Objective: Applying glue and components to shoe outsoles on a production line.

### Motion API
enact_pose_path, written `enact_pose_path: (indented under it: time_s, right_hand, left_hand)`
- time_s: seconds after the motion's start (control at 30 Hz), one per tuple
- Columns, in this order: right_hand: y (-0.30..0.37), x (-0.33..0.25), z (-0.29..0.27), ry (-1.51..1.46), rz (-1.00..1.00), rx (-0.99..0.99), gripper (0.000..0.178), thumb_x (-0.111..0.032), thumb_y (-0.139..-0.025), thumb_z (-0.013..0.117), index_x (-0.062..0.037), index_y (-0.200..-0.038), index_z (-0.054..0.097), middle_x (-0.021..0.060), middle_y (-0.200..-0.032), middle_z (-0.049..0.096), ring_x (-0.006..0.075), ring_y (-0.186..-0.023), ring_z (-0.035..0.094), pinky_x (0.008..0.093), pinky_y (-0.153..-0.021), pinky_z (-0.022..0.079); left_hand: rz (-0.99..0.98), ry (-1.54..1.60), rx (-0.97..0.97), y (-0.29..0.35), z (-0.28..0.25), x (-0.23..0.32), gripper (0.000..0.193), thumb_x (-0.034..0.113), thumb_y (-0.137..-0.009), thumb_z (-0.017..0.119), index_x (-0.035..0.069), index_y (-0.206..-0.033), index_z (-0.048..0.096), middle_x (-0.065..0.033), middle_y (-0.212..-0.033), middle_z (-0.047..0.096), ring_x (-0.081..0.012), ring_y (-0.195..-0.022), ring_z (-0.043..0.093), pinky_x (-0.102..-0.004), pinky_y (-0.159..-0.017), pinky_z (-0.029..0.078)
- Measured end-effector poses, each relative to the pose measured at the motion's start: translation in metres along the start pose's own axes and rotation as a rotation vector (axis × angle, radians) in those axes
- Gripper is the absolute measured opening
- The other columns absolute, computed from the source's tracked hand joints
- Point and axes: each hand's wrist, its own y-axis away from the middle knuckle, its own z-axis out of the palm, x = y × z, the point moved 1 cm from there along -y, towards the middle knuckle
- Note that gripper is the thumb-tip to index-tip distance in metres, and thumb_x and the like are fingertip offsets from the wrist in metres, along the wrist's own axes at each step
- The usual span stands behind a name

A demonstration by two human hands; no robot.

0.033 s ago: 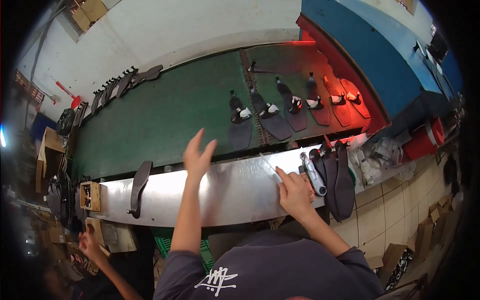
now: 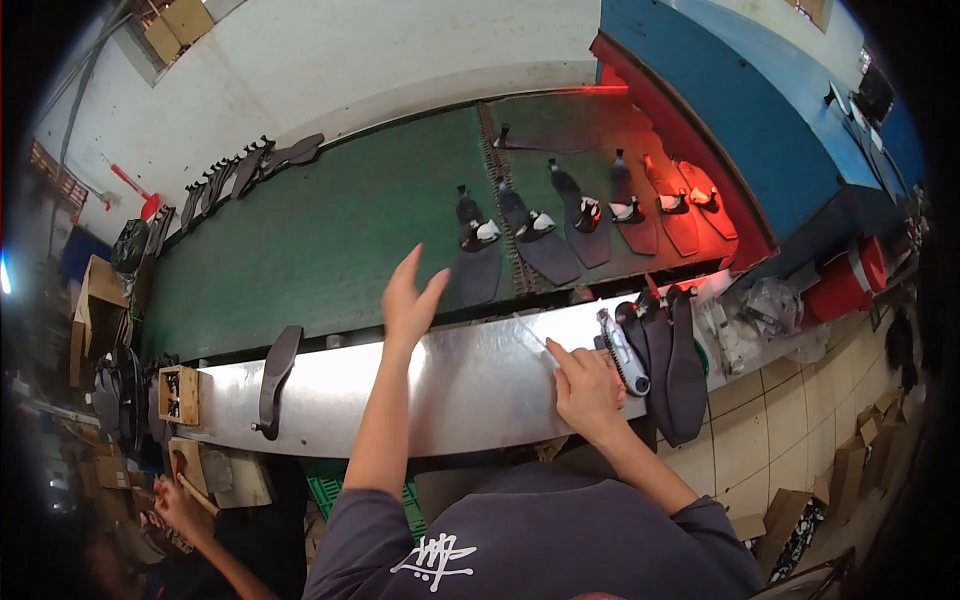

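My left hand (image 2: 408,308) is raised over the near edge of the green conveyor belt (image 2: 330,225), thumb and fingers apart, holding nothing. Above the metal ledge, my right hand (image 2: 590,388) is closed round a thin, pale, pointed stick-like tool (image 2: 532,335) that juts out to the upper left. A white-handled brush (image 2: 626,362) with dark bristles rests just right of that hand. Beside it lie several dark shoe soles (image 2: 684,375). Nearest my left hand on the belt is a dark heeled sandal (image 2: 476,265) with white stuffing at its strap. A single dark sole (image 2: 280,372) sits farther left on the ledge.
More sandals (image 2: 585,215) stand on the belt toward a blue machine (image 2: 690,90) glowing red at its opening. Dark soles (image 2: 240,170) line the far edge. A small wooden box (image 2: 180,394) is at the ledge's left end. A co-worker's hand (image 2: 178,507) shows lower left.
My left hand has shifted slightly right and its fingers stay apart. My right hand keeps its grip almost in place. The co-worker's hand has dropped a little.
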Motion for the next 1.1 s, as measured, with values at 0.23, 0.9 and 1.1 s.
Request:
enact_pose_path:
  time_s: [0.23,0.9,1.1]
  right_hand:
    - [-0.004,0.008,0.007,0.152,-0.011,-0.048,0.039,-0.005,-0.08,0.063,-0.0078,-0.119,0.062,0.0129,-0.094,0.055,0.0305,-0.085,0.053,0.0397,-0.077,0.044]
    - [-0.018,-0.007,-0.036,-1.352,0.291,-0.057,0.024,-0.015,-0.094,0.058,-0.0023,-0.114,0.054,0.0097,-0.111,0.06,0.0187,-0.104,0.057,0.0321,-0.093,0.045]
    - [-0.021,-0.063,-0.034,-1.699,0.269,-0.42,0.038,-0.018,-0.089,0.063,0.0004,-0.12,0.054,0.0163,-0.124,0.059,0.0207,-0.112,0.057,0.034,-0.099,0.042]
  left_hand:
    - [0.137,-0.174,0.056,-0.072,0.089,-0.042,0.028,0.029,-0.081,0.07,0.014,-0.104,0.066,-0.0168,-0.126,0.059,-0.0425,-0.128,0.043,-0.0506,-0.104,0.033]
    - [-0.228,1.045,-0.207,0.065,-0.011,0.06,0.032,-0.009,-0.073,0.071,0.004,-0.102,0.068,-0.004,-0.103,0.064,-0.0102,-0.089,0.059,-0.0241,-0.078,0.047]
    - [-0.25,1.271,-0.445,0.148,-0.027,0.085,0.023,-0.01,-0.065,0.076,0.002,-0.083,0.067,-0.0112,-0.112,0.057,-0.0211,-0.102,0.057,-0.0325,-0.091,0.044]
